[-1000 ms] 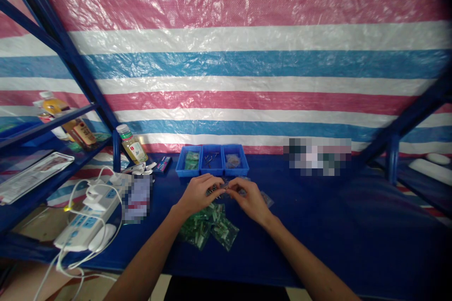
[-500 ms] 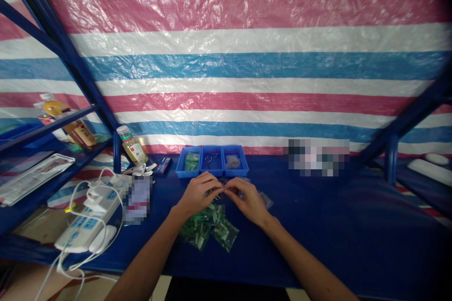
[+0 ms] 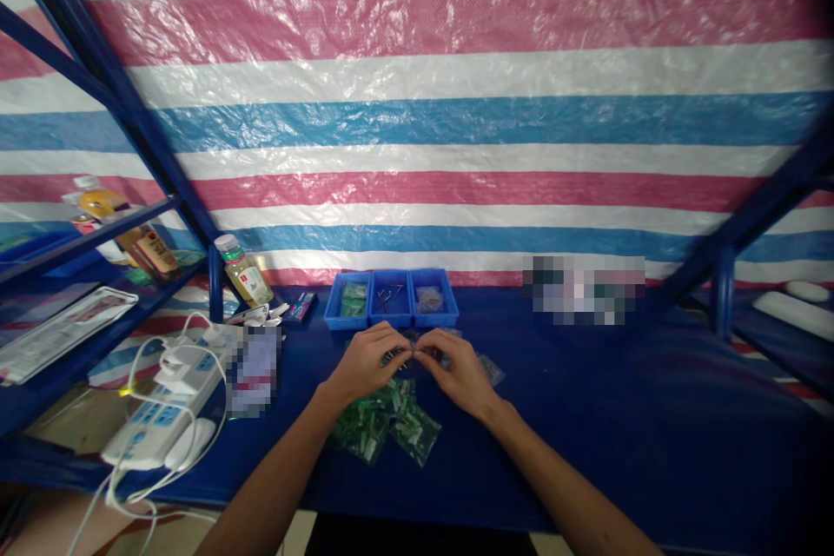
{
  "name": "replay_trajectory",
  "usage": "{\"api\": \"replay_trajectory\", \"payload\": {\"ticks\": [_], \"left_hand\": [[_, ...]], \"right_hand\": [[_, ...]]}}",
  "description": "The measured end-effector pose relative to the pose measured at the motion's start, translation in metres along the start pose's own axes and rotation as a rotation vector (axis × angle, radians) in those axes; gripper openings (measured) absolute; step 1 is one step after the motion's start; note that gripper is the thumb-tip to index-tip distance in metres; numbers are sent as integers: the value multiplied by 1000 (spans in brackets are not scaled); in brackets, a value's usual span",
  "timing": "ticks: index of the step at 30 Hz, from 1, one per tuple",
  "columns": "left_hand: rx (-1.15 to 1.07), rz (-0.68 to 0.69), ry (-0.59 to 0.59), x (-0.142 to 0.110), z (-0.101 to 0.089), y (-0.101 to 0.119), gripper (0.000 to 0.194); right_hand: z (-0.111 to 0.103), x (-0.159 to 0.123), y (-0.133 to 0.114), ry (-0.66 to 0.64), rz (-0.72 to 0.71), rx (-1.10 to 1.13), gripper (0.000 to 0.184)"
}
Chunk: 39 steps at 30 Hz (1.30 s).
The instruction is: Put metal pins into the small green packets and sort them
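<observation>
Slanting in from seven o'clock, the left forearm point(image 3: 280, 460) brings the left hand point(image 3: 373, 358) fingertip-close to the right hand point(image 3: 454, 362), whose right forearm point(image 3: 553, 469) enters from five o'clock, all fingers point(image 3: 395, 340) curled inward.

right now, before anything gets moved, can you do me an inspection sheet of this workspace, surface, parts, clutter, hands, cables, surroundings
surface: blue tabletop, shiny in places
job's things: pile of green packets on the near side of the hands; three blue trays in a row beyond, holding green packets, metal parts and clear-looking packets
clutter: bottle, small flat box and power strip, all at left
grips: left hand pinched, small metal pieces at its fingers; right hand pinched close to it, contents too small to tell
cables: white cables looped over the power strip
surroundings: striped sheeting behind, blue metal frame at both sides
</observation>
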State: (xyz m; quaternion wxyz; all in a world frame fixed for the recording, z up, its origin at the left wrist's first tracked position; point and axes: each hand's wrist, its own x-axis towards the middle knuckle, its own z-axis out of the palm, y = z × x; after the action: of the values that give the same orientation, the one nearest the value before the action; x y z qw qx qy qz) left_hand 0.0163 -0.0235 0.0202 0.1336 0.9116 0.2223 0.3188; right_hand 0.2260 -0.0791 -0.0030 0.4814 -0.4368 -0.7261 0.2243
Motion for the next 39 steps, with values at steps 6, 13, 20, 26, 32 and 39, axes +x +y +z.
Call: {"api": "replay_trajectory", "payload": {"ticks": [6, 13, 20, 26, 32, 39], "left_hand": [[12, -12, 11, -1, 1, 0, 15], [22, 37, -7, 0, 1, 0, 18], [39, 32, -39, 0, 0, -1, 17], [48, 39, -42, 0, 0, -1, 17], [45, 37, -36, -1, 2, -3, 17], [37, 52, -22, 0, 2, -4, 14]], "right_hand": [[0, 0, -4, 7, -21, -9, 20], [2, -2, -3, 2, -42, -23, 19], [3, -3, -1, -8, -55, -32, 19], [2, -2, -3, -18, -38, -38, 19], [1, -2, -5, -19, -51, -54, 18], [3, -3, -1, -18, -89, -69, 15]]}}
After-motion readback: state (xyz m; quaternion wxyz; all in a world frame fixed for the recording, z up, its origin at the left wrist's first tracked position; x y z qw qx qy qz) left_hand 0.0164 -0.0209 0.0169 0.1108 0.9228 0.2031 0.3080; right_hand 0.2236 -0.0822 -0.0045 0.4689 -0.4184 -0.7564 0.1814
